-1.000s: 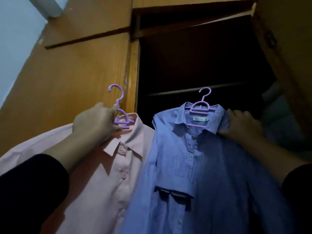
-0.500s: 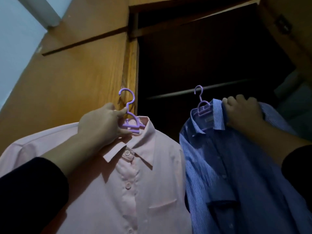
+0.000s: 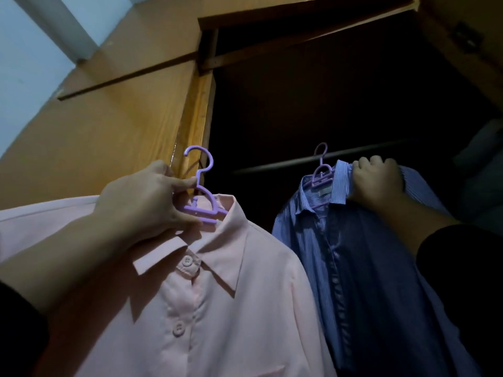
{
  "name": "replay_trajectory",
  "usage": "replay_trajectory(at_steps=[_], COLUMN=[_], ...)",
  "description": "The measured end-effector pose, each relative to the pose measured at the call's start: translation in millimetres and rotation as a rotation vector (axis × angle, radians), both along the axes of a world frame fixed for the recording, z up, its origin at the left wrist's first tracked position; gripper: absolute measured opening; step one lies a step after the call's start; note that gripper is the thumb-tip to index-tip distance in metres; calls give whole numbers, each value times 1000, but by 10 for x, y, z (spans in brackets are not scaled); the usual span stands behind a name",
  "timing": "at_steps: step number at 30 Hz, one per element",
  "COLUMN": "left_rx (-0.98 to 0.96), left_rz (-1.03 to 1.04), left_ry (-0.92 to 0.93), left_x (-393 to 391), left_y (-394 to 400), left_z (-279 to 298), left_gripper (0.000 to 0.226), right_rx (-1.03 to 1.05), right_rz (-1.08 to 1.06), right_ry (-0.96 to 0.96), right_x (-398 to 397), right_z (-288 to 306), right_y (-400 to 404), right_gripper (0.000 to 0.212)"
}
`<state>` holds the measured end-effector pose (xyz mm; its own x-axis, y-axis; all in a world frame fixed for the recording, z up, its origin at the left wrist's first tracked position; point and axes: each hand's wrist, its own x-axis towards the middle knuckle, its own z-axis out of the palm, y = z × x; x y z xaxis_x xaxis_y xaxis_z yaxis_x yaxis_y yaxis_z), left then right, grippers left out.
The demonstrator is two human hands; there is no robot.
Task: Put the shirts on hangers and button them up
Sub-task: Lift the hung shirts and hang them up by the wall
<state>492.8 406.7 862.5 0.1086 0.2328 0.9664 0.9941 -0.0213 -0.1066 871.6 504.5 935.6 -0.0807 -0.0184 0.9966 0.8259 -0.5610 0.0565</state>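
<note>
I see a dark rail [image 3: 353, 156] going across the open wooden wardrobe [image 3: 122, 126], with the hook of the purple hanger [image 3: 321, 170] in the blue striped shirt [image 3: 340, 254] right at it, though I cannot tell if it hangs there.

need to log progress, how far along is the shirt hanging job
Done: the pink shirt and the blue striped shirt each sit on a purple hanger and look buttoned. In hand: left hand grips the pink shirt's hanger, right hand the blue shirt's collar. Left: hooking both on the wardrobe rail.
</note>
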Motion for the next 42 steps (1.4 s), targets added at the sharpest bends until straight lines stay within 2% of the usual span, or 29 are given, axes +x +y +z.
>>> replay_trajectory(at_steps=[3, 15, 19, 25, 28, 31, 37, 39, 42], left_rx=[-21, 64, 74, 56, 37, 13, 23, 41, 70], left_rz=[24, -8, -19, -31, -37, -53, -95, -123, -132], left_ry=[30, 35, 39, 49, 55, 44, 38, 27, 33], left_x=[84, 160, 156, 119, 125, 138, 165, 153, 137], left_y=[57, 212, 232, 223, 205, 182, 168, 177, 209], left_z=[25, 66, 29, 15, -6, -17, -83, -110, -149], left_gripper=[111, 111, 102, 106, 106, 100, 94, 92, 82], right_rx=[-25, -69, -67, -36, -54, -138, -62, -171, -437], right_rz=[-32, -13, -22, -131, -74, 78, 850, 1080, 1198], right_ry=[6, 33, -15, 94, 35, 23, -202, -180, -180], right_x=[-2, 225, 358, 511, 598, 582, 51, -270, -695], right_z=[114, 327, 217, 188, 117, 8, -473, -716, -1024], right_y=[67, 242, 315, 362, 380, 361, 139, -25, -199], right_gripper=[62, 55, 39, 26, 36, 53, 56, 60, 89])
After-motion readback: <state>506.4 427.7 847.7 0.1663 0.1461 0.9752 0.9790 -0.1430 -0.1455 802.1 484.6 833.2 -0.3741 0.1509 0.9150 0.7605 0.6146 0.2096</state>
